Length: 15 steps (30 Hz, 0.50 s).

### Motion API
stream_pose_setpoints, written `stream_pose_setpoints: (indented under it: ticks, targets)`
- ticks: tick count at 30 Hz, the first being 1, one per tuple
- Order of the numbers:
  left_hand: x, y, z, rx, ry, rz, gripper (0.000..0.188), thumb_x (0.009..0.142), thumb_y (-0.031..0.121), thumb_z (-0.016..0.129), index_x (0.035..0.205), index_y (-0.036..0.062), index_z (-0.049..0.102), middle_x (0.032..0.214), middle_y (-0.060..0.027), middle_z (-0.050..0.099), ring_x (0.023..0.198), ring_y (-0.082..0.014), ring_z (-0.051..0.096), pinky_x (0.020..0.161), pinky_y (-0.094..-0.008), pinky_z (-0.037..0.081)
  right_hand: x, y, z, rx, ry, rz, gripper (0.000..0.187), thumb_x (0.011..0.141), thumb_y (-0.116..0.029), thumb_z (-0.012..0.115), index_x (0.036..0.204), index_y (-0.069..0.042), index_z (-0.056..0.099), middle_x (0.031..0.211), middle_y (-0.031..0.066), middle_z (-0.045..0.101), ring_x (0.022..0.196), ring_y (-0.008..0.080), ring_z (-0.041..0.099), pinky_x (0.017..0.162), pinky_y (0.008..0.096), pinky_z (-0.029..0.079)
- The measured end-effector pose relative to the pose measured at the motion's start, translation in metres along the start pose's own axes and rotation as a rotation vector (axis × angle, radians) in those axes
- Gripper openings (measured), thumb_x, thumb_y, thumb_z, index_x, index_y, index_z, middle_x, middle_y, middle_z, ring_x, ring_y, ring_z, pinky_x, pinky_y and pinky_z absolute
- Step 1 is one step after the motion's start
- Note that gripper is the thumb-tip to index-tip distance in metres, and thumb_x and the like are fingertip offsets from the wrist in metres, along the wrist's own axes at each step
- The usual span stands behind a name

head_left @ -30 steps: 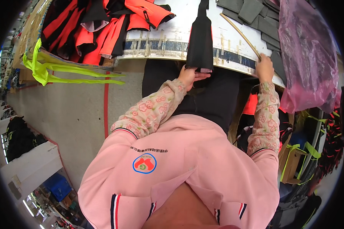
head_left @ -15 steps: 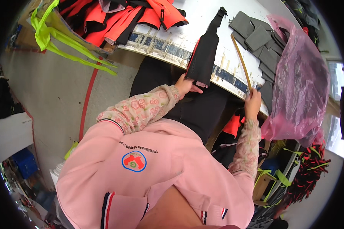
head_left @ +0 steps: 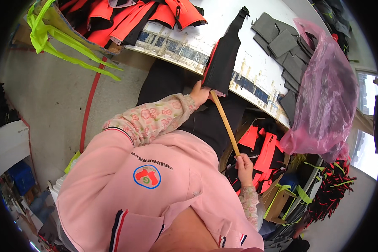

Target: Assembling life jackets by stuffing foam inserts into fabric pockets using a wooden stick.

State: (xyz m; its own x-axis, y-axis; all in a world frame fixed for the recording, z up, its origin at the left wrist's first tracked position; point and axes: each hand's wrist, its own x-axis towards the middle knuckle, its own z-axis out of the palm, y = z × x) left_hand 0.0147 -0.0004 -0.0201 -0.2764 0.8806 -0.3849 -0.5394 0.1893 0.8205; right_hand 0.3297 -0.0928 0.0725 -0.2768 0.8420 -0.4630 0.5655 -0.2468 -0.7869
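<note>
A long black fabric piece (head_left: 222, 61) with red along its left side lies over the white table's near edge, its narrow strap end pointing away. My left hand (head_left: 200, 94) grips its wide near end, where a bit of pink material shows; some fingers are hidden. Low on the right, my right hand (head_left: 245, 169) is closed round one end of a flat, yellowish wooden stick (head_left: 227, 124). The stick slants up to the left, and its other end meets the piece's near opening beside my left fingers. How far the tip goes inside, I cannot tell.
Orange-and-black pieces (head_left: 143, 19) are heaped at the far left, near hanging neon-yellow strips (head_left: 67, 40). Grey flat pads (head_left: 281, 44) overlap on the table's (head_left: 256, 63) right, next to a pink plastic bag (head_left: 321, 94). More orange-and-black pieces (head_left: 266, 157) sit below the table edge.
My right hand has come down and left from the table edge, bringing the stick from above the table to the black piece's near end. The left hand stays at that end.
</note>
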Motion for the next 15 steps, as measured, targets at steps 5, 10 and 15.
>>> stream_pose_setpoints:
  ticks: [5, 10, 15]
  targets:
    - [-0.006, 0.011, -0.003, -0.033, -0.234, 0.111, 0.025, 0.094, 0.014, 0.04, 0.102, -0.0035, 0.056, 0.084, -0.0157, 0.064, 0.067, -0.0229, 0.064, 0.046, -0.0282, 0.052, 0.014, -0.036, 0.038, 0.053, -0.013, 0.085, 0.019, 0.095, -0.016, 0.045, 0.087, -0.004, 0.056, 0.053, -0.0028, 0.049, 0.039, 0.0025, 0.038, 0.038, 0.0183, 0.029]
    - [-0.015, 0.017, 0.003, 0.078, -0.147, 0.037, 0.028, 0.095, 0.019, 0.039, 0.098, -0.0019, 0.057, 0.081, -0.0133, 0.065, 0.055, -0.0176, 0.06, 0.044, -0.0255, 0.047, 0.041, -0.091, 0.068, -0.074, 0.028, 0.089, 0.021, 0.094, -0.02, 0.047, 0.086, -0.002, 0.056, 0.049, 0.0022, 0.052, 0.038, 0.0058, 0.045, 0.036, 0.0216, 0.034]
    - [-0.013, 0.013, 0.0, 0.191, -0.113, -0.042, 0.031, 0.094, 0.026, 0.042, 0.095, 0.0, 0.058, 0.077, -0.0108, 0.065, 0.042, -0.0124, 0.052, 0.04, -0.0232, 0.042, 0.083, -0.112, 0.088, -0.033, 0.035, 0.004, 0.023, 0.094, -0.022, 0.047, 0.085, -0.002, 0.055, 0.047, 0.0024, 0.05, 0.034, 0.0069, 0.043, 0.032, 0.0227, 0.032]
